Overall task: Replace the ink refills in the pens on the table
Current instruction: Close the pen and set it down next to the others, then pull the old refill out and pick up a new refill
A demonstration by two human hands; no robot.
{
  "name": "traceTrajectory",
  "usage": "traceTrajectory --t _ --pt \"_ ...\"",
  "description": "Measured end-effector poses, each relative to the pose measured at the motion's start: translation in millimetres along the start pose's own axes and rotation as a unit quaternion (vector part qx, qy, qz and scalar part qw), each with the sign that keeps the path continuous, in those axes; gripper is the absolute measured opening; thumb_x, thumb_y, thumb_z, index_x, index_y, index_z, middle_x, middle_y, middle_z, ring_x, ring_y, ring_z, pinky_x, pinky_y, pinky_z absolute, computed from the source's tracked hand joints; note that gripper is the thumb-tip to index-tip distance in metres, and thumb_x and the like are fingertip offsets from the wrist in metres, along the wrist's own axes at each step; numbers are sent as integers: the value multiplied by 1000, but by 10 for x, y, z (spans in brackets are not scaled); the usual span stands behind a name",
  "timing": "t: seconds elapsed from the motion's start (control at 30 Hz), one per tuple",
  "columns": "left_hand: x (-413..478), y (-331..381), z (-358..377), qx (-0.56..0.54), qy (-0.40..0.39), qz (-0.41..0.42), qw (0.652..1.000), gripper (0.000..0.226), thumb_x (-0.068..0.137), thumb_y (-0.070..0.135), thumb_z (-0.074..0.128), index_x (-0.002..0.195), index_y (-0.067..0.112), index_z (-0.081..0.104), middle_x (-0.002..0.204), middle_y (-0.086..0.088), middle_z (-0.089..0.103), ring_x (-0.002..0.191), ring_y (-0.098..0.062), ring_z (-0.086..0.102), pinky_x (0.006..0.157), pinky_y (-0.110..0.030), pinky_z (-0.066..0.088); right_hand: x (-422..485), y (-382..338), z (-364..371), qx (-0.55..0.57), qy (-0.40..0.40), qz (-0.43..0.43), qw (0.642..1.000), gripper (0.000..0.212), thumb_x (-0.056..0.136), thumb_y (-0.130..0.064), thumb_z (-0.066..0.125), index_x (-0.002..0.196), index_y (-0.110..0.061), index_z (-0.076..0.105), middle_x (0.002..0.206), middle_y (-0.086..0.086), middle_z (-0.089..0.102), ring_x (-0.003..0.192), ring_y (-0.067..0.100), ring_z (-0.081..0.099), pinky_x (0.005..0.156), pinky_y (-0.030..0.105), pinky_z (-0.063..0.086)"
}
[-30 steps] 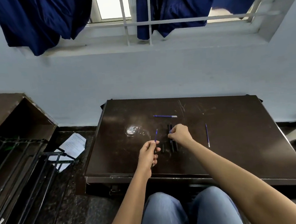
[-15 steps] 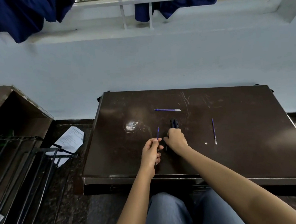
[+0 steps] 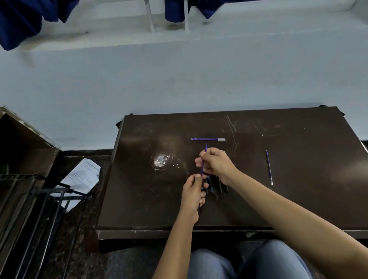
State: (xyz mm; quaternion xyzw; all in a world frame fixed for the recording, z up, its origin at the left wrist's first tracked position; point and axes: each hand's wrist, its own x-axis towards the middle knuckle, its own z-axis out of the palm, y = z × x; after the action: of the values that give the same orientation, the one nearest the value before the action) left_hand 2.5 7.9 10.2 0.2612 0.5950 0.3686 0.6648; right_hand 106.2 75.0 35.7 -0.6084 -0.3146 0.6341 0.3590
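the thin blue plastic ink refill (image 3: 206, 148) is off the dark brown scratched worktop (image 3: 302, 196), held slanting just above the row of slim black pens (image 3: 220, 185). the right hand (image 3: 218, 165) has its fingers (image 3: 200, 161) curled and pinching the refill's middle. the left hand (image 3: 192, 192) pinches its lower end between thumb and fingers (image 3: 195, 178). whether a barrel also sits in that palm cannot be told.

this looks like the step of fitting or drawing 1 refill, and which of the 2 is unclear. next comes lining the narrow tip up with a barrel mouth and sliding it straight, since so thin and flexible a tube would likely bow under side pressure.

beyond the row of pens lie 2 more blue refills with pale metal tips (image 3: 208, 139), side by side and crosswise. to the right of the pens, well apart, lies 1 single blue refill (image 3: 269, 168), lengthwise. the worktop is glossy and hard, so round pens may roll.
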Motion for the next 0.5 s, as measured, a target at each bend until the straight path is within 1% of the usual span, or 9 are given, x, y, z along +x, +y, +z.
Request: traceTrajectory --t 0.07,0.13,0.23,0.3,0.37,0.4,0.43,0.47,0.5 --pt "36 14 -1 2 9 -2 1000 24 100 29 46 106 12 62 70 3 54 46 -3 35 40 -17 26 77 -96 -26 19 -7 22 1000 14 100 -14 44 104 -11 57 89 4 69 81 14 65 77 31 52" --pt "94 55 1 -6 20 -4 1000 23 100 28 47 106 11 62 69 3 54 45 -3 35 39 -17 26 100 -118 -8 -1 -48 45 998 16 101 -13 42 107 -9 57 90 4 68 82 15 64 82 33 53" --pt "180 124 7 -10 31 -7 999 21 99 28 47 101 13 62 67 4 53 44 -2 35 38 -17 25 105 -46 42 -40 -82 48 995 17 98 -2 44 105 -3 60 86 5 64 76 13 62 73 24 54" --pt "211 155 1 -6 27 -15 999 20 99 26 47 101 13 62 69 3 54 44 -2 35 38 -17 25 171 -58 27 -35 -59 17 997 18 96 2 46 98 -3 63 83 6 63 72 12 60 68 22 52" --pt "219 166 -27 -3 27 -25 999 20 99 24 47 102 13 63 71 3 54 44 -3 35 39 -17 25 310 -119 -36 -21 -17 -10 1000 19 94 2 49 93 -6 66 84 7 64 73 12 60 70 23 51" --pt "217 162 -45 -3 30 -28 999 20 99 24 46 102 12 62 71 3 54 44 -3 35 40 -18 25 394 -158 -85 -29 7 -27 999 19 93 1 51 94 -7 68 87 9 66 74 13 60 72 24 51" --pt "227 154 -73 -3 34 -29 999 21 100 25 46 102 12 62 71 2 55 45 -3 35 40 -18 25 508 -183 -141 -65 34 -54 996 18 92 0 54 98 -7 70 90 11 67 78 14 61 75 27 52" --pt "232 137 -96 -3 37 -28 999 22 100 25 45 101 11 62 72 2 54 45 -4 35 40 -18 25 610 -207 -202 -134 62 -90 985 19 91 -4 57 102 -8 72 94 10 69 82 15 62 78 29 51" --pt "227 120 -115 -4 39 -29 999 22 100 24 45 101 11 62 72 2 54 46 -4 35 40 -17 25 693 -228 -268 -231 83 -127 961 21 91 -7 59 106 -10 73 99 8 70 88 16 63 81 29 51"
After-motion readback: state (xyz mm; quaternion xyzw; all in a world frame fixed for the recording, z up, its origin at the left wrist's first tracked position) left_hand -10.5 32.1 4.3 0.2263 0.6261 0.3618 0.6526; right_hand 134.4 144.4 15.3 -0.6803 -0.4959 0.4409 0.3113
